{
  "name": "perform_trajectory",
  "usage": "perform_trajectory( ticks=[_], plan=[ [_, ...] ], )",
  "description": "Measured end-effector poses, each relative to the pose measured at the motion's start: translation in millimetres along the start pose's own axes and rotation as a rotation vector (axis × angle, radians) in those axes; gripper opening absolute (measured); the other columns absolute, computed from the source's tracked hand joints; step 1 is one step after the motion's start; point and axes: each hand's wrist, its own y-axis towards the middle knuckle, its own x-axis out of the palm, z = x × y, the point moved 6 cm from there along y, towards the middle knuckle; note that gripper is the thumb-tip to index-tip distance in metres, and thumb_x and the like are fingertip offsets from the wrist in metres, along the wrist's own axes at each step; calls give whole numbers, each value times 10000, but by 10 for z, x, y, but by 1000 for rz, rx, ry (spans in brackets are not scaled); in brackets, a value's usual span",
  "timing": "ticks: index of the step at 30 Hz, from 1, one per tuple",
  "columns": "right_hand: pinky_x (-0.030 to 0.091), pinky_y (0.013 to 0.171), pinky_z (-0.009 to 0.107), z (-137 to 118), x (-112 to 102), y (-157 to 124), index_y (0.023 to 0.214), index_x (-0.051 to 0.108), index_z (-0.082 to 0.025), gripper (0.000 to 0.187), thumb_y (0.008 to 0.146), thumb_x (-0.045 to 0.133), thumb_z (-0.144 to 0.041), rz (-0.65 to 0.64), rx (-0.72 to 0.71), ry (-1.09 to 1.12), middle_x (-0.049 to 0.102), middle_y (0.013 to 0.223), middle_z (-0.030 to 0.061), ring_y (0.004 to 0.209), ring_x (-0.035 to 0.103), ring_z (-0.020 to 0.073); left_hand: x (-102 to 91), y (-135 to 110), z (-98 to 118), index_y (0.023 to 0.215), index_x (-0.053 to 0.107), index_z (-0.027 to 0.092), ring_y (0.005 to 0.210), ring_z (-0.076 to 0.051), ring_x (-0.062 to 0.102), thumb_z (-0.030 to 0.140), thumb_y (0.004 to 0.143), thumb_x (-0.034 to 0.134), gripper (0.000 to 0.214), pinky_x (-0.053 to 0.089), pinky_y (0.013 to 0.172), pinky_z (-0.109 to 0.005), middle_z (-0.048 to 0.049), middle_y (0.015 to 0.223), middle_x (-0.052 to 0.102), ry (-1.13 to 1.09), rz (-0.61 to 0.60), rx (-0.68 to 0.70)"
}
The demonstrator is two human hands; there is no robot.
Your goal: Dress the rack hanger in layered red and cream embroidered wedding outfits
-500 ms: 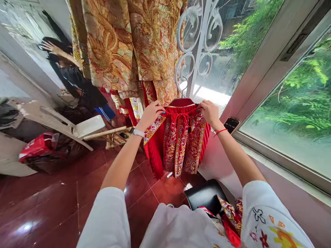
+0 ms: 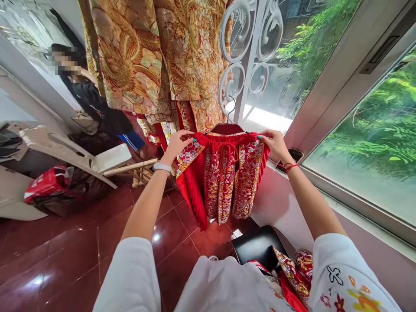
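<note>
A red skirt point(image 2: 224, 177) with gold and white embroidered panels and a tied red drawstring hangs in front of me. My left hand point(image 2: 178, 145) pinches its gathered waistband at the left end. At the right end, my right hand point(image 2: 273, 142) pinches the same waistband between thumb and fingers. Behind the waistband shows a dark red hanger point(image 2: 226, 128), its wire hook rising towards the white scrolled metalwork point(image 2: 232, 78). The waistband is drawn out wide between my hands, and the pleated red sides fall below.
Gold embroidered robes point(image 2: 130, 56) hang behind on the left. A black chair point(image 2: 260, 245) stands low at right, with red embroidered cloth point(image 2: 292, 273) beside it. A phone point(image 2: 290, 158) leans at the window sill. Another person point(image 2: 87, 95) is at far left, near a white chair point(image 2: 112, 158).
My hands have moved apart, the left one leftwards and the right one rightwards. The skirt's waistband is stretched wider and its panels have spread a little.
</note>
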Motion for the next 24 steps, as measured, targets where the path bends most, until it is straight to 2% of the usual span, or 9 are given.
perform_trajectory(
  ticks=[4,8,12,15,17,19,21,23,24],
  plan=[
    [425,610,315,32,-11,51,681,616,-205,280,796,641,-458,110,-9,-16,626,668,31,641,531,160,-59,71,-50,807,733,173,796,-188,635,258,819,650,119,526,768,-320,-59,867,722,-42,64,-41],
    [406,596,309,-18,-89,127,689,609,-208,254,816,614,-428,91,-56,-60,603,655,17,633,512,160,-151,125,-87,811,753,168,758,-192,640,339,799,693,182,530,731,-315,-53,793,712,-94,-17,-36],
    [490,718,355,22,-153,17,833,633,-216,249,859,605,-462,8,-82,-58,657,811,43,759,584,199,-148,6,-206,898,766,158,875,-228,681,413,772,715,289,557,823,-353,-88,915,748,-133,-73,-68],
    [494,902,451,98,-153,-276,908,610,-235,278,837,676,-496,152,-114,-232,648,965,72,952,582,258,-109,-117,-292,989,754,156,952,-250,692,475,780,705,385,562,896,-400,-115,1025,752,-167,-53,-115],
    [466,952,501,171,-67,-499,899,595,-236,294,831,692,-505,273,-80,-368,620,995,94,1004,548,293,-87,-166,-314,1014,747,153,972,-261,694,503,786,701,420,562,920,-424,-125,1049,747,-161,-47,-134],
    [463,937,508,250,68,-665,866,580,-232,274,864,644,-498,330,-16,-403,600,978,105,990,536,302,-77,-190,-308,1043,740,152,1011,-271,690,506,792,699,436,558,949,-437,-132,1093,738,-150,-52,-128],
    [481,890,471,300,155,-742,820,556,-231,255,890,590,-474,335,17,-335,595,935,93,937,545,280,-72,-213,-294,1095,728,157,1069,-276,678,494,795,697,452,546,986,-442,-135,1165,721,-135,-72,-109],
    [495,816,409,320,105,-718,811,547,-232,234,904,540,-446,302,18,-210,602,874,62,855,558,240,-56,-246,-288,1148,712,166,1131,-277,658,471,789,702,471,525,1030,-445,-133,1236,701,-101,-108,-89],
    [494,776,378,321,12,-668,824,556,-231,224,904,527,-438,287,12,-154,607,843,47,816,560,223,-46,-263,-288,1167,706,171,1155,-278,648,453,791,697,470,511,1050,-449,-130,1261,693,-75,-119,-80]
  ],
)
